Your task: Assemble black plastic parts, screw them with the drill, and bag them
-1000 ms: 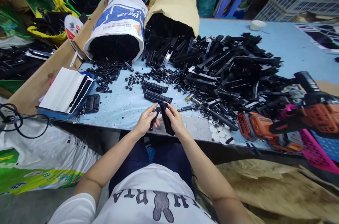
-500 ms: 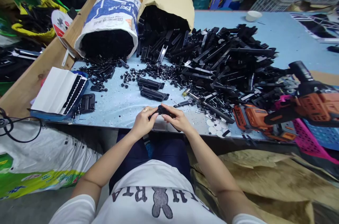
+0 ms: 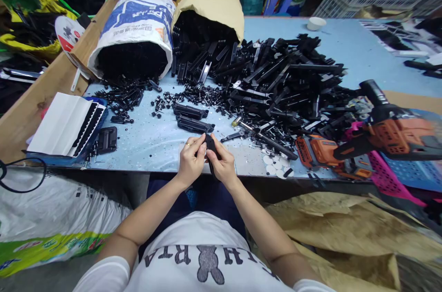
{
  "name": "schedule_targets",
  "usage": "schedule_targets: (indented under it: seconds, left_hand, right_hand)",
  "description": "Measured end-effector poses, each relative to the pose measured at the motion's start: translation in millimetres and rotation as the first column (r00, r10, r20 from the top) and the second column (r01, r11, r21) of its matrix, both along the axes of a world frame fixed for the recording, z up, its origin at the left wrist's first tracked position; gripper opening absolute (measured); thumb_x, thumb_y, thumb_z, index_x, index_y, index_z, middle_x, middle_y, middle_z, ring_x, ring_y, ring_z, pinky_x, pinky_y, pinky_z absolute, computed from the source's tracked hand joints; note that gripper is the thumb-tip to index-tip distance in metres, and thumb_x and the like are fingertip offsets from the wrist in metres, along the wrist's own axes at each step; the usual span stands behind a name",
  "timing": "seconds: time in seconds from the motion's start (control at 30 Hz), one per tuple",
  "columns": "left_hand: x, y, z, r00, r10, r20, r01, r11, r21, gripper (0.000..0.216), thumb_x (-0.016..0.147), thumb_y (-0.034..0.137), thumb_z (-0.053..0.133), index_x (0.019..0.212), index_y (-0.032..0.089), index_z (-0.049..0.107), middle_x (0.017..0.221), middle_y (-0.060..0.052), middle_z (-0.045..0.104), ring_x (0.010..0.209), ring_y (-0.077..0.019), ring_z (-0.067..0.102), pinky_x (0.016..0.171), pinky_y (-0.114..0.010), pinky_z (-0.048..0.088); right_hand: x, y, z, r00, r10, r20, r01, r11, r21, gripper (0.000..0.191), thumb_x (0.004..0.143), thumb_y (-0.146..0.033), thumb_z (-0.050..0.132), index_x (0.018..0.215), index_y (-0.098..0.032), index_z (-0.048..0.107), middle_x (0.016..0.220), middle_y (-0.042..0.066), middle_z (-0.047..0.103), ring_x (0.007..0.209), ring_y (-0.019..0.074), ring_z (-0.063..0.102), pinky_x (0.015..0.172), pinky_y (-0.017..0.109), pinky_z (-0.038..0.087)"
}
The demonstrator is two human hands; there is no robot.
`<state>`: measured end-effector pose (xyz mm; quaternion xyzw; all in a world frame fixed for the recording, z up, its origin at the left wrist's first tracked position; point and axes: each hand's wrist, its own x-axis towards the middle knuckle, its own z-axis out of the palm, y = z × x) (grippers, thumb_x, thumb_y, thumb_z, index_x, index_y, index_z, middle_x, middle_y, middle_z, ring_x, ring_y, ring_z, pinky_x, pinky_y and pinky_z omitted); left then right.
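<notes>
Your left hand [image 3: 191,158]: grip nearly closed, thumb and fingers pinching the left side of a black part [image 3: 210,143]; a ring on one finger. Your right hand [image 3: 223,160]: grip likewise narrow, fingers wrapped along the right side of the same part, thumb over its near face. Black part: held between both hands at the near edge of the tabletop [image 3: 155,144], long axis running near to far; whether it is one piece or two pressed together, you cannot tell, as your fingers cover much of it. Just beyond your hands: two black assemblies [image 3: 195,124], lying side by side. To their right: a hammer [image 3: 272,142], head pointing left and far. Farther right: an orange power tool [image 3: 393,133]. Far side: a heap of black parts [image 3: 286,75]. Changes: one second ago each of your hands held its own black piece, visibly apart; half a second ago the part in your right hand slanted off to the right; now your hands are closer together. The two assemblies and the hammer have kept their places.
</notes>
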<state>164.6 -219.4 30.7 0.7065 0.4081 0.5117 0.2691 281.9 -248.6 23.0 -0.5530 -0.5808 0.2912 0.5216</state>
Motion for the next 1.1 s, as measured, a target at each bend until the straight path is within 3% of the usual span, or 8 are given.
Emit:
schedule_targets:
  seconds: [0.2,0.37,0.5,0.6,0.73,0.87,0.97,1.1]
  left_hand:
    - [1.6,3.8,4.2,0.996,0.044,0.082,-0.040,0.998,-0.051,0.034,0.093,0.031,0.039,0.116,0.017,0.060,0.099,-0.010,0.061,0.093,-0.0166,0.057,0.082,-0.032,0.047]
    - [-4.0,13.9,1.1,0.994,-0.050,0.099,0.063,0.989,-0.134,0.031,0.091,0.031,0.043,0.109,0.016,0.064,0.092,-0.008,0.063,0.088,-0.0160,0.058,0.079,-0.031,0.047]
    - [-8.7,18.2,-12.3,0.984,-0.042,0.174,0.091,0.955,-0.282,0.033,0.090,0.037,0.044,0.108,0.016,0.063,0.099,-0.009,0.061,0.082,-0.0159,0.059,0.068,-0.028,0.050]
    - [-9.3,12.3,-36.4,0.964,0.091,0.251,0.038,0.884,-0.465,0.038,0.089,0.041,0.043,0.116,0.017,0.053,0.101,-0.010,0.058,0.073,-0.0140,0.060,0.059,-0.025,0.050]
    - [-18.0,-4.1,-70.4,0.951,0.237,0.197,-0.061,0.772,-0.633,0.043,0.092,0.040,0.036,0.128,0.018,0.034,0.100,-0.010,0.055,0.073,-0.0142,0.062,0.069,-0.031,0.054]
    - [-32.9,-16.3,-66.1,0.965,0.123,-0.231,-0.208,0.896,-0.392,0.049,0.088,0.029,0.041,0.134,0.016,0.030,0.126,-0.018,0.044,0.114,-0.0255,0.051,0.092,-0.043,0.046]
    - [-32.8,-11.4,-44.9,0.815,-0.071,-0.575,0.009,0.994,-0.109,0.051,0.082,0.020,0.047,0.132,0.022,0.040,0.136,-0.013,0.039,0.130,-0.0295,0.032,0.107,-0.053,0.027]
    - [-21.1,9.7,-32.8,0.517,-0.296,-0.803,0.295,0.942,-0.158,0.043,0.084,0.016,0.046,0.125,0.027,0.048,0.112,-0.007,0.057,0.111,-0.0234,0.049,0.105,-0.056,0.023]
  right_hand:
    - [-12.4,-0.5,-0.3,0.997,-0.070,0.036,0.067,0.995,0.074,0.051,0.089,-0.039,0.047,0.138,-0.024,0.042,0.121,0.010,0.056,0.116,0.0255,0.050,0.095,0.041,0.046]
    - [-15.7,2.1,-15.6,0.997,-0.063,-0.044,0.062,0.998,-0.016,0.055,0.088,-0.043,0.045,0.140,-0.027,0.038,0.123,0.009,0.054,0.106,0.0259,0.056,0.084,0.042,0.052]
    - [-12.6,10.6,-33.0,0.997,0.051,-0.058,-0.055,0.996,-0.068,0.056,0.086,-0.048,0.047,0.139,-0.048,0.029,0.123,-0.001,0.054,0.086,0.0230,0.062,0.068,0.041,0.057]
    - [-3.0,22.4,-32.2,0.965,0.228,0.128,-0.220,0.972,-0.080,0.053,0.087,-0.047,0.047,0.136,-0.051,0.029,0.121,-0.005,0.056,0.096,0.0238,0.060,0.081,0.041,0.054]
    - [42.2,62.3,-3.3,0.803,0.242,0.545,-0.226,0.969,-0.097,0.046,0.090,-0.049,0.042,0.133,-0.032,0.045,0.118,0.005,0.058,0.104,0.0248,0.057,0.088,0.042,0.048]
    - [119.0,138.8,42.5,0.648,-0.072,0.758,0.089,0.996,0.018,0.041,0.094,-0.040,0.034,0.123,-0.019,0.053,0.121,0.013,0.054,0.113,0.0262,0.047,0.088,0.041,0.044]
    - [162.6,199.4,68.9,0.339,-0.175,0.924,0.417,0.909,0.019,0.041,0.095,-0.033,0.031,0.128,-0.014,0.046,0.115,0.019,0.054,0.106,0.0271,0.049,0.078,0.037,0.045]
    - [184.3,244.9,78.5,0.163,-0.047,0.986,0.503,0.863,-0.042,0.038,0.091,-0.014,0.027,0.119,-0.007,0.053,0.118,0.024,0.049,0.104,0.0275,0.048,0.073,0.034,0.042]
